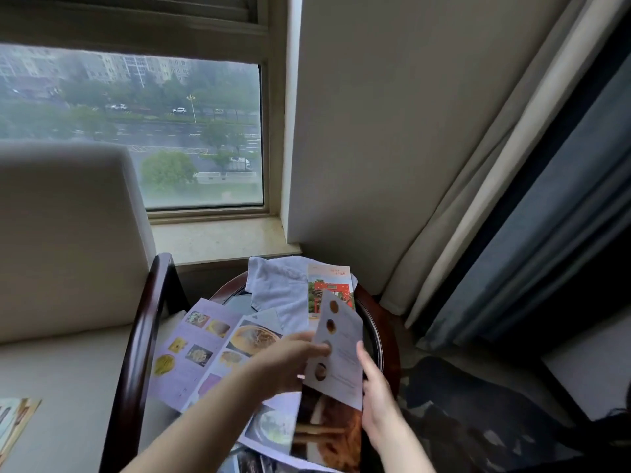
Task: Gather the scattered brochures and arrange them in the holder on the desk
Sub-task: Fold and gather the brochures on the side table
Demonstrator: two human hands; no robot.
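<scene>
2 hands, left hand (286, 363) and right hand (379, 401), pinch narrow brochure (341, 356); white cloth (283, 291), menu sheets (194, 349) crowd round table (382, 339).

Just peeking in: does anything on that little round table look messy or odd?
Yes. Food brochures lie fanned and overlapping, one hanging past the table's rim. A crumpled white cloth sits under the red-gate brochure. Another leaflet lies stray on the armchair seat.

No lettering can be read. The narrow brochure (338, 356) between the fingers (316, 348) carries blurred lines of small print, and the red-gate leaflet (330, 291) just beyond the fingertips has an illegible red heading.
</scene>
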